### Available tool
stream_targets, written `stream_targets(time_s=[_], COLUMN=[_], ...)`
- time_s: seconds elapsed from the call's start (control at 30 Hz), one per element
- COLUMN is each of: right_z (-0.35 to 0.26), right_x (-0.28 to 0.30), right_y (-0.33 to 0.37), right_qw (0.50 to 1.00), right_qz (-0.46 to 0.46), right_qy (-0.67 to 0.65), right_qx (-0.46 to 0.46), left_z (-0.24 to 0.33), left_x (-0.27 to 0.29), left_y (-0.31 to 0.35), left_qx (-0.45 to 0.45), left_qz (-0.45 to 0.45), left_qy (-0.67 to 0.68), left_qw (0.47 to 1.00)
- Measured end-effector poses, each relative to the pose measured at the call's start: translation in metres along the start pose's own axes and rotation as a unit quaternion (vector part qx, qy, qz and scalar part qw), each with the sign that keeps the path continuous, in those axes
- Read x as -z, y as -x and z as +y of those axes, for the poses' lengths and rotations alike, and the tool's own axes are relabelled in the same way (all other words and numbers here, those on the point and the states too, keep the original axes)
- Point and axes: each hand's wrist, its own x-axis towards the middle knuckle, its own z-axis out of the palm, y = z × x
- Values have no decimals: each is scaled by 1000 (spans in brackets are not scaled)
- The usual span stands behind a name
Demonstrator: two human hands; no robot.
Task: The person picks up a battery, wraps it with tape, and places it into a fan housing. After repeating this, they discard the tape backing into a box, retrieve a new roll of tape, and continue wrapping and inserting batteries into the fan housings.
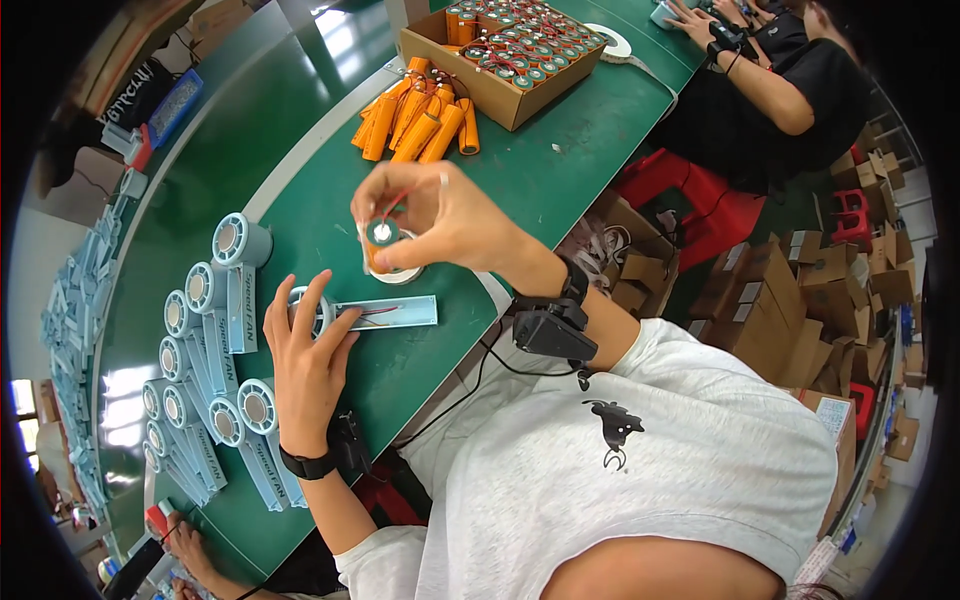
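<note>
My right hand [440,218] grips an orange cylindrical battery [379,258], its round end turned up and thin red wires rising from it. Under that hand a white ring-shaped roll [402,275], perhaps tape, partly shows on the green table. My left hand [308,350] rests over the round head of a light-blue handheld fan housing [400,313], thumb and fingers around it. The handle of this housing lies open side up, pointing right, with red and yellowish wires inside. The fingers hide much of the round head.
Loose orange batteries [410,112] lie beside a cardboard box [520,95] full of them. Several blue fans [228,330] stand grouped on the left of the green table [330,215]. A co-worker's arm [765,95] is at upper right, another person's hand [185,545] at lower left.
</note>
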Motion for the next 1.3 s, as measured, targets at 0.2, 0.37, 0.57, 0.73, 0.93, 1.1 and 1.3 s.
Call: stream_targets(time_s=[0.2,0.37,0.57,0.73,0.93,1.1,1.3], right_z=[7,-24,-50,-48,-46,-34,-21], right_x=[-5,-8,-19,12,35,17,37], right_y=[11,2,-3,-28,-41,-38,-30], right_qw=[980,934,964,960,938,953,973], right_qz=[-45,-74,-64,-13,-25,-68,35], right_qy=[189,344,258,279,341,286,228], right_qx=[-33,66,-1,11,58,68,22], left_z=[-1,0,7,7,28,12,3], left_x=[-4,-7,-10,-7,6,-8,-16], left_y=[5,3,0,0,-30,-96,-113], left_qx=[-5,4,10,9,65,137,195], left_qz=[11,-14,-28,-30,69,-87,-209], left_qy=[-50,-51,-116,-104,78,250,234], left_qw=[999,999,993,994,992,954,929])
